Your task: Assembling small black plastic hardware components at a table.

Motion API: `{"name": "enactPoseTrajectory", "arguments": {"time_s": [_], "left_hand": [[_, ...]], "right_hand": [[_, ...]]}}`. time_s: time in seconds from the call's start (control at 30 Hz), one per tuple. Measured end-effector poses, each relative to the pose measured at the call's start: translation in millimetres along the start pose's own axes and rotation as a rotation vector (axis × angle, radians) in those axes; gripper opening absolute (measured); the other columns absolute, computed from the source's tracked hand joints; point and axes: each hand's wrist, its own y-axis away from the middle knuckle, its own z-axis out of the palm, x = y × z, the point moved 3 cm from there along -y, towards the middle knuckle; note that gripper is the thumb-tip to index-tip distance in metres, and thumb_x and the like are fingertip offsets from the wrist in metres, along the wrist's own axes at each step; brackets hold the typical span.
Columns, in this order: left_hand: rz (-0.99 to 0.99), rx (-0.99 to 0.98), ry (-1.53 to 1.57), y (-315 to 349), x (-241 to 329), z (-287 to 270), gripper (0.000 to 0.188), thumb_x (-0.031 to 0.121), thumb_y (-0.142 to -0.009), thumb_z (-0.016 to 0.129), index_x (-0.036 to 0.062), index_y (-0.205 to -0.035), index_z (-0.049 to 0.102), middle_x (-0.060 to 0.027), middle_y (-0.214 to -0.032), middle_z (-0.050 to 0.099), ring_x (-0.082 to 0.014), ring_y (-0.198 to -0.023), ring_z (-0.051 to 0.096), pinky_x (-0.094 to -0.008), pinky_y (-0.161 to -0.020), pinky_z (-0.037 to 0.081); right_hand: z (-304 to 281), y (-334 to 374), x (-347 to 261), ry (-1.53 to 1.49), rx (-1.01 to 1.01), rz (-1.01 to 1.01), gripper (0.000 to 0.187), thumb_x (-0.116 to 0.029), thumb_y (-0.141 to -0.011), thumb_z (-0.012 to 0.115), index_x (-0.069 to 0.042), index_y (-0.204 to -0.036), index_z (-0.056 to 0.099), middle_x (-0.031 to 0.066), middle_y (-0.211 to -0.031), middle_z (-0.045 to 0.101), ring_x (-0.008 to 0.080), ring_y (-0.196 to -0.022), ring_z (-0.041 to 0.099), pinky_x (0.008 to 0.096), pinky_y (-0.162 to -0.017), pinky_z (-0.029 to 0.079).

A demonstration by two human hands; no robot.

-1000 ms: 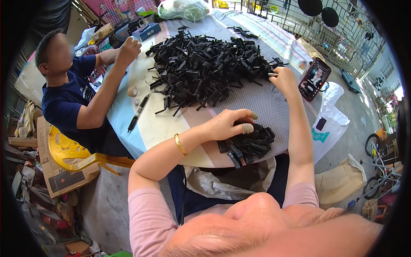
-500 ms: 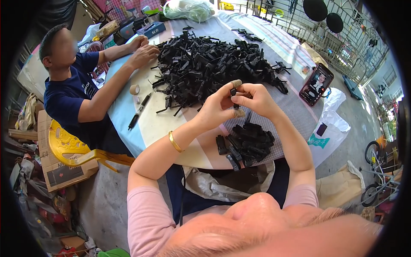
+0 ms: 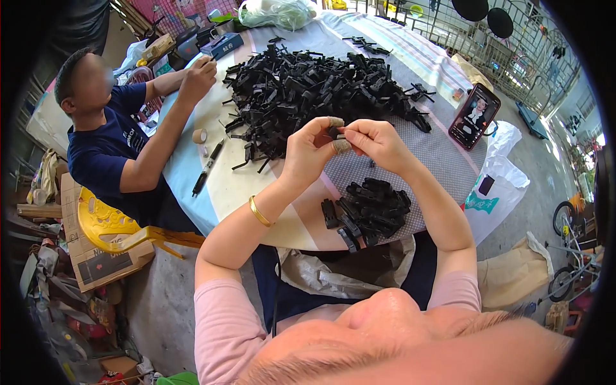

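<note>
Above the round table's near half, my left hand (image 3: pixel 314 149) pinches a small black plastic piece (image 3: pixel 334 133) between thumb and forefinger, both wrapped in tan tape. My right hand (image 3: pixel 373 144) meets it from the other side, its thumb and forefinger closed on the same piece's end. The piece's exact kind is mostly hidden by the fingers. Beyond my hands spreads a big heap of black plastic parts (image 3: pixel 308 90) with thin prongs. Nearer to me, below my hands, lies a smaller pile of black plastic clips (image 3: pixel 372 208).
A person (image 3: pixel 122 128) sits at the left, hands at the heap's edge. A marker pen (image 3: pixel 208 168) and a tape roll (image 3: pixel 199 136) lie on the left side. At the right stand a phone (image 3: pixel 475 117) and a white plastic bag (image 3: pixel 494 179). An open sack (image 3: pixel 308 273) hangs at my lap.
Both my hands have shifted slightly left, and my fingers have turned about the black piece. The other person's hand has lifted away from the heap.
</note>
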Motion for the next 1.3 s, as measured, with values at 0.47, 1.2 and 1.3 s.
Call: {"name": "enactPoseTrajectory", "arguments": {"time_s": [0.47, 1.2, 1.3], "left_hand": [[0.128, 0.07, -0.39, 7.7, 17.3, -1.8, 0.022, -0.005, -0.073, 0.063, -0.0014, -0.094, 0.057, -0.005, -0.081, 0.063, -0.0069, -0.07, 0.057, -0.0201, -0.063, 0.048], [-0.219, -0.472, 0.357, -1.7, 23.3, -0.5, 0.053, -0.003, -0.066, 0.07, 0.0015, -0.113, 0.045, -0.0093, -0.103, 0.056, -0.0167, -0.096, 0.055, -0.0308, -0.083, 0.047], [-0.258, -0.413, 0.5, -2.4, 9.1, 0.5, 0.033, -0.001, -0.069, 0.068, -0.0003, -0.096, 0.05, -0.0084, -0.092, 0.058, -0.0176, -0.087, 0.06, -0.0288, -0.078, 0.049]], "right_hand": [[12.0, 6.4, -9.3, 0.004, 0.09, 0.058, 0.017, -0.011, -0.086, 0.052, 0.003, -0.084, 0.062, 0.0003, -0.06, 0.053, 0.0049, -0.053, 0.047, 0.0189, -0.049, 0.038], [-25.4, 3.3, -16.3, -0.025, 0.079, -0.039, 0.012, -0.002, -0.077, 0.063, 0.002, -0.088, 0.061, 0.0021, -0.075, 0.06, 0.0057, -0.07, 0.055, 0.019, -0.064, 0.046], [-17.2, 3.6, -16.6, -0.043, 0.015, -0.047, 0.01, 0.0, -0.076, 0.063, 0.003, -0.085, 0.06, 0.0038, -0.075, 0.061, 0.0078, -0.069, 0.056, 0.0198, -0.064, 0.046]]}}
